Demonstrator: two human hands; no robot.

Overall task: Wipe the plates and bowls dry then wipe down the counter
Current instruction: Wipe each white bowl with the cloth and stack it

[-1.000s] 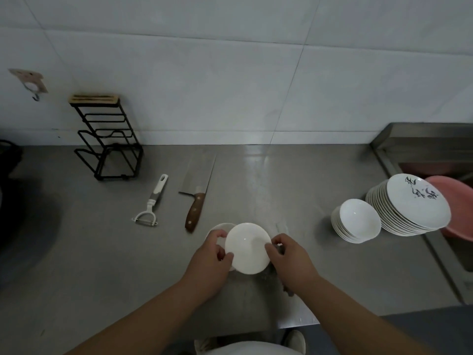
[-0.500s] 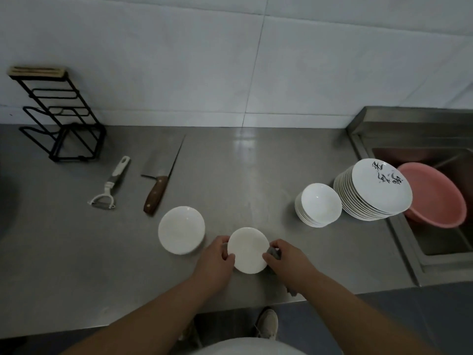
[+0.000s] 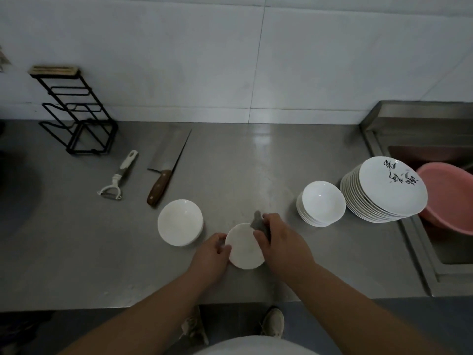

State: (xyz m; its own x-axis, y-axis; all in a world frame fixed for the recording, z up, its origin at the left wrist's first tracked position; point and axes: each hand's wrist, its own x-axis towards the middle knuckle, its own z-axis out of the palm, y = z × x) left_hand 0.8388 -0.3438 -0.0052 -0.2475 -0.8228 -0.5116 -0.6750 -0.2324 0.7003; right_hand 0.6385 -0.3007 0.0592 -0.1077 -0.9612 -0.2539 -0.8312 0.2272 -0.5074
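A small white bowl [image 3: 243, 252] is held above the front of the steel counter [image 3: 76, 252]. My left hand [image 3: 211, 254] grips its left rim. My right hand [image 3: 281, 242] presses a grey cloth [image 3: 259, 222] against the bowl's upper right rim. Just to the left, another white bowl [image 3: 180, 222] rests on the counter. To the right stand a stack of white bowls [image 3: 321, 203] and a stack of white plates [image 3: 384, 193], the top plate bearing black markings.
A cleaver [image 3: 167, 167] and a white peeler [image 3: 117, 176] lie at the back left, beside a black wire rack [image 3: 74, 111]. A pink basin [image 3: 445, 198] sits in the sink [image 3: 435, 252] at the right. The counter's front edge runs just below my hands.
My right hand has brought the grey cloth up over the bowl's rim, where before it was mostly tucked behind. A second bowl now sits apart at the left.
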